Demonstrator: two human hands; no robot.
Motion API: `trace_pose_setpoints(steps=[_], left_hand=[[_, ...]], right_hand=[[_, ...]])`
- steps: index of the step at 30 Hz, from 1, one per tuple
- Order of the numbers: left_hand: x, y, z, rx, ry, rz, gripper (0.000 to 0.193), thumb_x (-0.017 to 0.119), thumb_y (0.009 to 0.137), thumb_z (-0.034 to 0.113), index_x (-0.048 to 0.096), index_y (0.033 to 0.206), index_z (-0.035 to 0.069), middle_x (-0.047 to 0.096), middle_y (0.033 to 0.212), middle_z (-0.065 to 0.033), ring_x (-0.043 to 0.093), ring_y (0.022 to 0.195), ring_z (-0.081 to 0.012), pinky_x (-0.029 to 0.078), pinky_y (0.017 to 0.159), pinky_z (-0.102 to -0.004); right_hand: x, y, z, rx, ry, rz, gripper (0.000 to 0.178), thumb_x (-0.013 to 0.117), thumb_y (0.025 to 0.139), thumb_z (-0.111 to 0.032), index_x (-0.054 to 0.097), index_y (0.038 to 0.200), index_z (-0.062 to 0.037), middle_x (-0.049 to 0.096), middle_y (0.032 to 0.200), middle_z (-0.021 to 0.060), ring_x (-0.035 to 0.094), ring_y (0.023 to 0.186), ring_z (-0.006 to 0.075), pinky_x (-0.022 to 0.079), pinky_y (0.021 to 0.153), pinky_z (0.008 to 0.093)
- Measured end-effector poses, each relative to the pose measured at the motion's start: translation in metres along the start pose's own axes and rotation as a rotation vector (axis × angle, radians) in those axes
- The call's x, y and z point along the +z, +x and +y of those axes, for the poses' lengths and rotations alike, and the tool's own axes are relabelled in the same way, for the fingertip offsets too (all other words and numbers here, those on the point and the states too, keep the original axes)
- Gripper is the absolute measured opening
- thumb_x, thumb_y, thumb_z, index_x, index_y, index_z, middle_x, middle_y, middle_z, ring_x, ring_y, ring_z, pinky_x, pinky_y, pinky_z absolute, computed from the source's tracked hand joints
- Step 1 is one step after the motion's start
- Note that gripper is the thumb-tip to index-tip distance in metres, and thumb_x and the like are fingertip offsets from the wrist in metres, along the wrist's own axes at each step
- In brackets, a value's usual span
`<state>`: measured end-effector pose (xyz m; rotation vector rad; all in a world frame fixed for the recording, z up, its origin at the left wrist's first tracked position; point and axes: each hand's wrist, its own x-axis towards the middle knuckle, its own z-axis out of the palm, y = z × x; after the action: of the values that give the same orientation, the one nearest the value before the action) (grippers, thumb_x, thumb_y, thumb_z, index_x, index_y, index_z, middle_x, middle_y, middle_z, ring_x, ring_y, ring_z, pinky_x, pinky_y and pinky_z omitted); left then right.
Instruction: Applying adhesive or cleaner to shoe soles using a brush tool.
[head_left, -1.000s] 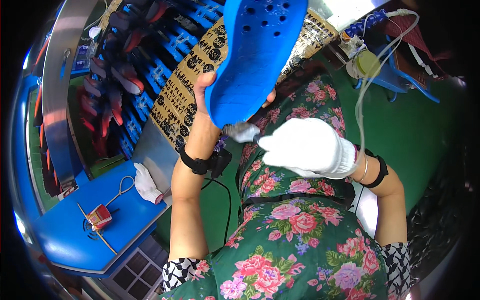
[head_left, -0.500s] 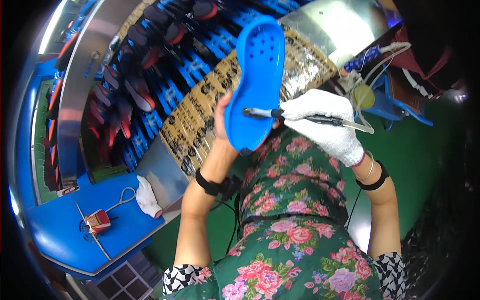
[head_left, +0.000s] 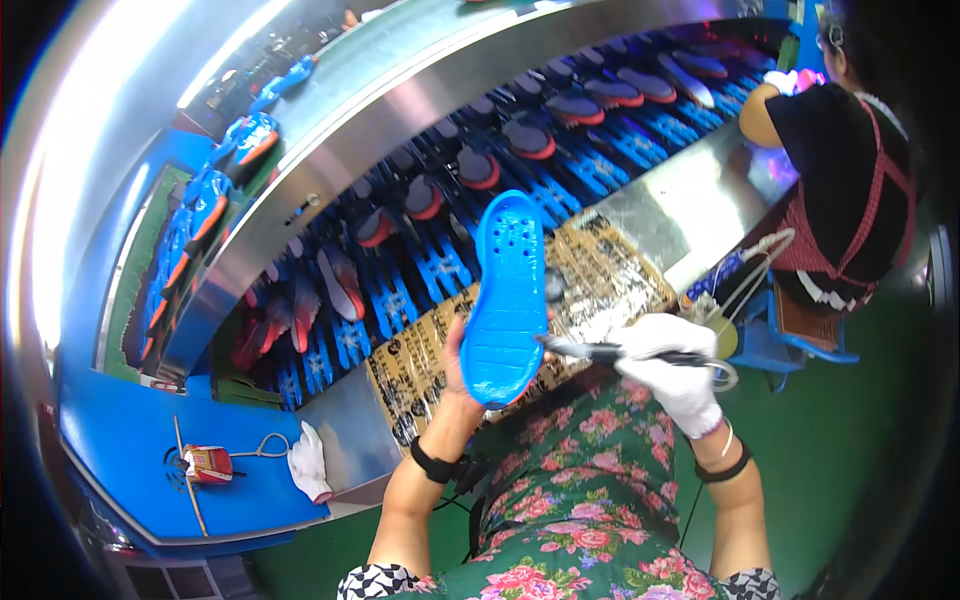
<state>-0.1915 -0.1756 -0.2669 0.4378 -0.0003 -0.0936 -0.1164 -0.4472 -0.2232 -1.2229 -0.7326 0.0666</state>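
Bare and partly hidden behind the sole, my left hand (head_left: 456, 365) grips a blue shoe sole (head_left: 505, 320) near its lower end. The sole's inner face is turned up toward me, with small holes at the far end, and it looks glossy and wet. In a white knitted glove, my right hand (head_left: 670, 365) is closed around a brush (head_left: 592, 351) with a dark handle and a clear tube at its back. The brush tip lies at the right edge of the sole's lower half; whether it touches is hard to tell.
Behind the sole runs a tape-covered brown board (head_left: 400, 390) beside a rack with shoe uppers (head_left: 478, 168) and blue soles. Left, a blue table (head_left: 120, 450) bears a white glove (head_left: 308, 463) and a red box (head_left: 208, 464). At right sits a co-worker (head_left: 845, 190).
The brush has gone from the middle of the sole's inner face to its right edge. My view has shifted, bringing the co-worker and more of the rack into sight.
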Motion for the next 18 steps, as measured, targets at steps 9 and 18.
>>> trace_pose_setpoints(steps=[9,18], left_hand=[[0.163,0.041,0.146,0.288,0.193,-0.608,0.114,0.073,0.081,0.067,0.019,0.157,0.002,0.031,0.151,-0.0349,0.054,0.120,-0.0516,0.059,0.092,-0.0513],[0.162,0.117,0.289,0.626,-0.144,-0.132,0.095,0.033,0.099,0.069,0.010,0.159,-0.002,0.006,0.168,-0.0200,0.012,0.154,-0.0383,0.022,0.124,-0.0544]], right_hand=[[-0.017,0.000,0.010,0.253,0.386,0.349,0.015,0.069,0.079,0.010,0.073,0.091,0.0028,0.073,0.090,0.0113,0.065,0.072,0.0141,0.052,0.069,0.0247],[0.014,0.005,0.045,0.347,0.399,0.184,0.019,0.073,0.082,0.007,0.075,0.100,0.0037,0.076,0.094,0.0114,0.071,0.080,0.0144,0.056,0.073,0.0251]])
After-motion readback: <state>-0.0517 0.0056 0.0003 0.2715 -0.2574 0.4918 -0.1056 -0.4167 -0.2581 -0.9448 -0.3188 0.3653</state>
